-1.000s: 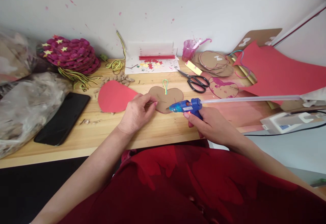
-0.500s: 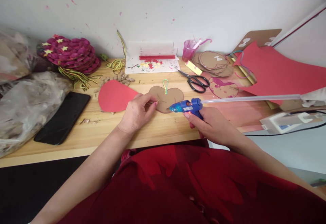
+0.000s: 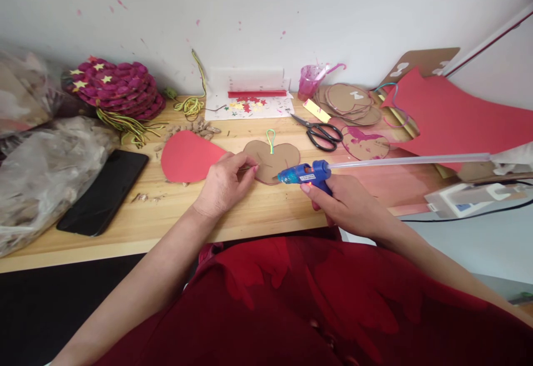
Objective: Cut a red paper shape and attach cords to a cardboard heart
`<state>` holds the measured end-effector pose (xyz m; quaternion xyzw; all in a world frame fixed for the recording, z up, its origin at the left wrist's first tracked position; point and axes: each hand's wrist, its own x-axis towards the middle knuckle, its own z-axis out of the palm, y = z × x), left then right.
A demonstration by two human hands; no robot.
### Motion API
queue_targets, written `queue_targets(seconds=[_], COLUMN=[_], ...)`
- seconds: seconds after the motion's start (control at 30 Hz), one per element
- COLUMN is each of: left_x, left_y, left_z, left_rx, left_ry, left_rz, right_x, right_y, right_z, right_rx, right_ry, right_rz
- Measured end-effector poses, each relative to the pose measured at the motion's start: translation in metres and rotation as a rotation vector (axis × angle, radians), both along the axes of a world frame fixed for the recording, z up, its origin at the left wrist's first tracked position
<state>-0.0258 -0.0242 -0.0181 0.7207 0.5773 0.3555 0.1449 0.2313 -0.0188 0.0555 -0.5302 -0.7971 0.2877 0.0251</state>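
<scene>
A brown cardboard cut-out (image 3: pixel 277 161) with rounded lobes lies at the middle of the table, a green and yellow cord loop (image 3: pixel 271 141) at its top. My right hand (image 3: pixel 347 202) is wrapped round a blue glue gun (image 3: pixel 306 173), its nozzle over the cut-out's lower right part. A long clear glue stick (image 3: pixel 408 160) sticks out of the gun's back. The fingers of my left hand (image 3: pixel 227 183) are pinched at the cut-out's left edge; what they hold, if anything, is too small to name. Red paper (image 3: pixel 187 156) lies left of that hand.
Black scissors (image 3: pixel 320 134), stacked cardboard pieces (image 3: pixel 350 102) and a pink cup (image 3: pixel 309 83) stand behind. A phone (image 3: pixel 104 191), a plastic bag (image 3: pixel 50 171) and a purple bundle (image 3: pixel 116 88) are left. Large red paper (image 3: pixel 466 113) and a white power strip (image 3: pixel 462 202) are right.
</scene>
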Motion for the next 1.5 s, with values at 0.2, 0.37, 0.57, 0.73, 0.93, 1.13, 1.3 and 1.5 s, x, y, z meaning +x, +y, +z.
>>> queue_targets(seconds=[0.2, 0.37, 0.57, 0.73, 0.93, 1.13, 1.3, 1.5], left_x=[0.0002, 0.0001, -0.0004, -0.0004, -0.0002, 0.0002, -0.0001, -0.0011], left_y=[-0.0006, -0.0004, 0.0003, 0.0005, -0.0001, -0.0001, -0.0002, 0.0002], left_z=[0.0002, -0.0002, -0.0004, -0.0003, -0.0006, -0.0004, -0.0002, -0.0007], left_rx=[0.001, -0.009, 0.000, 0.004, -0.003, 0.005, 0.010, 0.026], left_ry=[0.009, 0.010, 0.008, 0.008, 0.015, 0.004, 0.015, 0.014], left_rz=[-0.002, 0.002, -0.001, 0.002, 0.003, -0.001, -0.003, -0.012], right_x=[-0.0005, -0.0010, -0.0026, -0.0045, -0.0033, -0.0033, -0.0032, -0.0045], right_y=[0.0001, 0.0006, 0.0032, 0.0036, 0.0024, 0.0002, -0.0030, -0.0051], right_z=[0.0003, 0.0010, -0.0001, 0.0003, 0.0027, 0.0034, 0.0053, 0.0075], right_rx=[0.005, 0.005, -0.010, -0.009, -0.012, 0.044, 0.013, 0.016], right_ry=[0.005, 0.018, 0.048, 0.027, 0.018, -0.025, -0.049, -0.077], right_rz=[0.003, 0.002, -0.006, -0.004, 0.002, 0.020, 0.027, 0.041])
